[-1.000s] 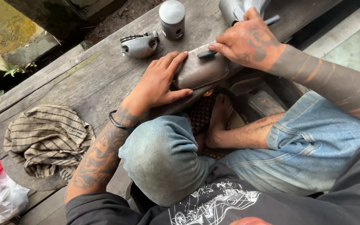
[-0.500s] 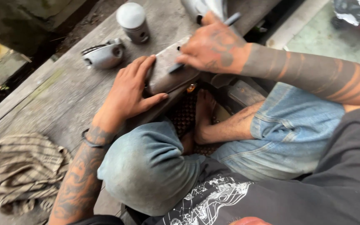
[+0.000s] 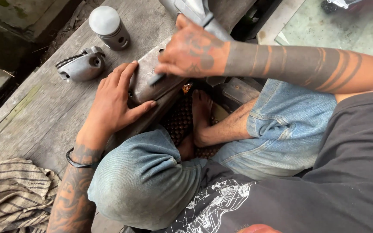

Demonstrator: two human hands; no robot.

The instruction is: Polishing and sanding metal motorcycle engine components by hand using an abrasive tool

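Two hands work a grey metal casing on a wooden worktop.
Nearest, at seven o'clock, lies a striped cloth (image 3: pixel 11 194). The left hand (image 3: pixel 115 101) lies spread, pressing the metal casing (image 3: pixel 150 80) at centre; the right hand (image 3: pixel 191 54) pinches a thin dark tool (image 3: pixel 157 79) against it. Farther, at eleven o'clock, sit a small grey cover (image 3: pixel 80 65) and a piston (image 3: pixel 109 26).

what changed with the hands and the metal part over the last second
Little changed. The right hand slid slightly along the top of the grey metal cover, keeping its thin dark tool pressed to it. The left hand stayed flat against the cover's side. The piston and small metal casing did not move on the wooden planks.
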